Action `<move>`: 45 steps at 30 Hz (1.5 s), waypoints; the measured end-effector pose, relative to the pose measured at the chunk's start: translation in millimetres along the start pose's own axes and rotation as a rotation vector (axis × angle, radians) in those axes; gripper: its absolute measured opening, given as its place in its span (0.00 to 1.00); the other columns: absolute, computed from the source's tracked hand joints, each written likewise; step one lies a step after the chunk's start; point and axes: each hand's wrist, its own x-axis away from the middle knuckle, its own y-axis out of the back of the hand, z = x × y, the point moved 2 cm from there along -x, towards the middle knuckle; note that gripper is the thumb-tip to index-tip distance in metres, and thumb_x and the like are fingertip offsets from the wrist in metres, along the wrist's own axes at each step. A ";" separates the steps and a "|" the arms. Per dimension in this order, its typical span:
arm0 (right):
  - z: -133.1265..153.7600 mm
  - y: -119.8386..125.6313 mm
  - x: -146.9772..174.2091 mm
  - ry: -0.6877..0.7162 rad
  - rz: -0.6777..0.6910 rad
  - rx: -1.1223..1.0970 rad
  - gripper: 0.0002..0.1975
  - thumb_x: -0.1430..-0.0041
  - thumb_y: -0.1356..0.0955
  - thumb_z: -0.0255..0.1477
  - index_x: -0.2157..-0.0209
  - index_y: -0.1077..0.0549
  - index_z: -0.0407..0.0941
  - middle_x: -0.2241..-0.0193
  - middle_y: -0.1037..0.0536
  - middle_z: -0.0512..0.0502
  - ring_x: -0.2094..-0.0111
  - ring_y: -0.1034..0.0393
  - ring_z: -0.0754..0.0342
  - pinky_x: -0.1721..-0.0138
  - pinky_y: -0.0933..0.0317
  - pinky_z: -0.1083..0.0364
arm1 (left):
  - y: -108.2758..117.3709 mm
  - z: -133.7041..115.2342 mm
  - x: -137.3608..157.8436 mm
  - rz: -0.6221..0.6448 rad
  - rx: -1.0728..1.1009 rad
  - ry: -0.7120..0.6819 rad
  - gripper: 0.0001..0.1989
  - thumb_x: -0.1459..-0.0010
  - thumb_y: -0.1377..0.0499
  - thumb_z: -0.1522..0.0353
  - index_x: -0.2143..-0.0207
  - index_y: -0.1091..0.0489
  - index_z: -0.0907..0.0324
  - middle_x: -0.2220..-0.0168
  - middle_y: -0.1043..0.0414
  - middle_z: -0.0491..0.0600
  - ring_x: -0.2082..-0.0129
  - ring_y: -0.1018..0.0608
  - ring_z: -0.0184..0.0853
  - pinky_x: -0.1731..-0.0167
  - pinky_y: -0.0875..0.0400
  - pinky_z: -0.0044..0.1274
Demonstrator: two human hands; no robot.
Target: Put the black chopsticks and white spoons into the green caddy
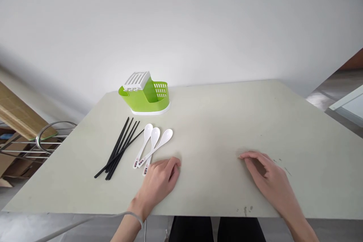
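While white spoons [155,134] lie, handles nearward, just ahead of the left hand [161,177], grip curled, contents hidden, the right hand [272,180], grip pinched narrow, sits well apart.

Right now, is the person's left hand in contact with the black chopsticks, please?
Apart. The head view shows it: bare tabletop lies between the left hand and the black chopsticks.
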 end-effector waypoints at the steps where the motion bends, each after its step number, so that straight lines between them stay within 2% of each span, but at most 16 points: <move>1: -0.3 0.2 0.4 0.000 -0.002 0.003 0.17 0.31 0.37 0.47 0.57 0.20 0.54 0.47 0.20 0.45 0.52 0.23 0.44 0.72 0.29 0.55 | 0.9 -0.3 0.5 0.001 0.005 0.005 0.09 0.32 0.49 0.75 0.62 0.34 0.54 0.77 0.30 0.40 0.80 0.29 0.30 0.78 0.51 0.24; 8: -1.1 0.7 1.5 0.008 -0.009 0.028 0.17 0.31 0.36 0.47 0.57 0.20 0.54 0.46 0.20 0.44 0.51 0.23 0.43 0.73 0.29 0.55 | 3.7 -2.6 0.7 0.010 0.027 0.048 0.08 0.32 0.49 0.74 0.62 0.33 0.54 0.77 0.29 0.39 0.80 0.29 0.30 0.78 0.49 0.24; 32: -0.7 2.4 -2.5 0.008 0.008 0.015 0.18 0.32 0.35 0.47 0.57 0.19 0.52 0.46 0.20 0.42 0.51 0.23 0.41 0.72 0.28 0.54 | 2.9 -1.6 1.3 0.011 0.029 0.034 0.10 0.31 0.50 0.73 0.62 0.31 0.54 0.77 0.29 0.41 0.80 0.29 0.30 0.78 0.49 0.24; 38: 2.9 1.8 0.4 0.010 -0.005 0.000 0.18 0.30 0.36 0.46 0.56 0.20 0.52 0.46 0.21 0.42 0.51 0.24 0.42 0.70 0.28 0.53 | 2.5 -0.5 1.3 0.009 0.025 0.038 0.10 0.31 0.50 0.72 0.62 0.30 0.54 0.79 0.33 0.40 0.81 0.31 0.30 0.79 0.50 0.24; 45: 2.8 1.8 0.1 0.010 0.011 -0.010 0.18 0.30 0.37 0.47 0.56 0.20 0.53 0.46 0.21 0.43 0.51 0.24 0.42 0.70 0.28 0.53 | 4.6 -1.5 1.1 0.013 0.031 0.059 0.10 0.31 0.50 0.72 0.62 0.30 0.54 0.79 0.32 0.40 0.81 0.30 0.30 0.79 0.52 0.25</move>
